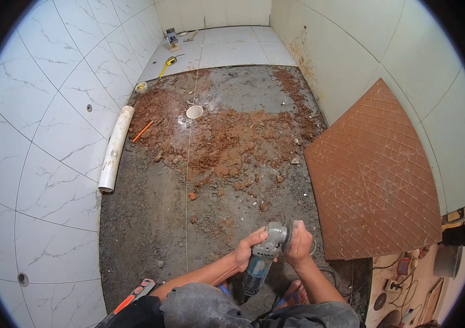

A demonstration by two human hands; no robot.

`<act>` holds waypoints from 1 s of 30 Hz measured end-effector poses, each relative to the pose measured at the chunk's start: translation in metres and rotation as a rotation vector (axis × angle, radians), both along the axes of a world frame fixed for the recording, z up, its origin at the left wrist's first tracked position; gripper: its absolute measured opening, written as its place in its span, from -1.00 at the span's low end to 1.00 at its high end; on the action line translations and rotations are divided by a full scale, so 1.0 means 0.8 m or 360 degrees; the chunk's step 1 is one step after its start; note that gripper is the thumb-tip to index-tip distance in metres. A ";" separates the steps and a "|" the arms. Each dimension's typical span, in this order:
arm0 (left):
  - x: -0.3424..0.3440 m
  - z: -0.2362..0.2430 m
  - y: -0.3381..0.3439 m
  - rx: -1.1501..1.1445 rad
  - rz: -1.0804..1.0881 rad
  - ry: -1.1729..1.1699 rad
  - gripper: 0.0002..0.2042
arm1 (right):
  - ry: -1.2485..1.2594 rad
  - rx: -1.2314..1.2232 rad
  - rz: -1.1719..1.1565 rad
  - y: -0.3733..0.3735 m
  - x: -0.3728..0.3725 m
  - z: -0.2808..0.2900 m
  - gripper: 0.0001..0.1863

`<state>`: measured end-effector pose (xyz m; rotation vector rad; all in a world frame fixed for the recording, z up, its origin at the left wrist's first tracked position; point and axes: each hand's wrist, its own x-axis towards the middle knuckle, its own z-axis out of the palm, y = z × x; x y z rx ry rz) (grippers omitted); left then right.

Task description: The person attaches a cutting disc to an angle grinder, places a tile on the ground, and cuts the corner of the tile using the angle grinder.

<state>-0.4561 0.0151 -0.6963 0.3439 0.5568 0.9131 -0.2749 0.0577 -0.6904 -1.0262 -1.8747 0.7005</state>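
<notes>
1. Head view, the hold: a blue-and-grey angle grinder [257, 271] sits low, right of centre, between the two hands. The left hand [250, 249] has its grip wrapped around the grey metal head; the right hand [299, 246] is clamped at the disc end, though exactly which part its fingers hold is hidden.
2. Head view, the lie: the grinder's long axis slants from its head, up and right, to its tail, down and left near the grey-trousered knees [202, 306]. Both hands touch it, so neither is nearer.
3. Head view, edges and room: a brown rectangular panel with a crisscross surface [374, 180] leans beside the right wall, near the right hand. A thin pale string [187, 240] runs lengthwise left of the hands. Rough grey floor [150, 218] stretches ahead, toward loose red soil [232, 142].
</notes>
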 end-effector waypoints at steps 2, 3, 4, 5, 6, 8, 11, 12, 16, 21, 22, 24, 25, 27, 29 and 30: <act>-0.004 0.000 0.002 0.0077 0.0101 0.0081 -0.34 | -0.0071 -0.0471 -0.0090 -0.002 0.001 0.000 -0.44; -0.003 0.000 0.004 0.0083 0.0106 0.0085 -0.34 | -0.0068 -0.0464 -0.0085 0.004 -0.004 0.003 -0.44; -0.003 -0.001 0.004 0.0053 0.0129 -0.0003 -0.35 | 0.0203 -0.0227 -0.0114 0.012 -0.017 0.009 -0.36; -0.002 -0.001 0.004 0.0023 0.0152 -0.0090 -0.35 | 0.0473 0.0012 -0.0143 0.015 -0.025 0.013 -0.24; 0.002 0.003 -0.001 0.0023 0.0164 -0.0077 -0.35 | 0.0486 0.0009 -0.0131 0.013 -0.035 0.013 -0.24; 0.028 0.012 -0.003 0.0101 0.0352 0.0120 -0.41 | 0.0797 -0.0182 0.0118 0.009 -0.039 0.019 -0.10; 0.033 -0.005 0.001 0.0303 0.0352 0.0329 -0.52 | 0.1094 -0.0434 0.0195 0.003 -0.037 0.030 -0.11; 0.029 -0.002 0.008 0.0537 0.0368 0.0693 -0.53 | 0.1096 -0.0528 0.0168 0.010 -0.032 0.035 -0.16; 0.041 0.019 0.017 0.0786 0.0515 0.1010 -0.50 | 0.1206 -0.0641 0.0090 0.019 -0.028 0.050 -0.32; 0.046 0.001 0.023 0.0780 0.0581 0.1023 -0.49 | 0.1134 -0.0731 0.0087 0.027 -0.027 0.052 -0.35; 0.044 -0.006 0.023 0.0769 0.0625 0.1014 -0.50 | 0.1129 -0.0735 0.0098 0.033 -0.028 0.050 -0.35; 0.030 -0.020 0.024 0.0680 0.0639 0.0832 -0.49 | 0.0899 -0.0827 0.0274 0.046 -0.033 0.046 -0.18; 0.020 -0.022 0.027 0.0589 0.0648 0.0666 -0.49 | 0.0900 -0.0842 0.0310 0.046 -0.043 0.043 -0.18; 0.006 -0.011 0.030 0.0449 0.0787 0.0376 -0.49 | 0.1206 -0.0999 0.0072 0.029 -0.065 0.037 0.11; -0.010 0.016 0.035 0.0312 0.0959 0.0089 -0.48 | 0.1129 -0.1200 0.0260 0.021 -0.044 0.019 0.37; -0.013 0.025 0.046 0.0463 0.1093 0.0438 -0.45 | 0.0729 -0.1235 0.0397 0.013 -0.034 0.011 0.33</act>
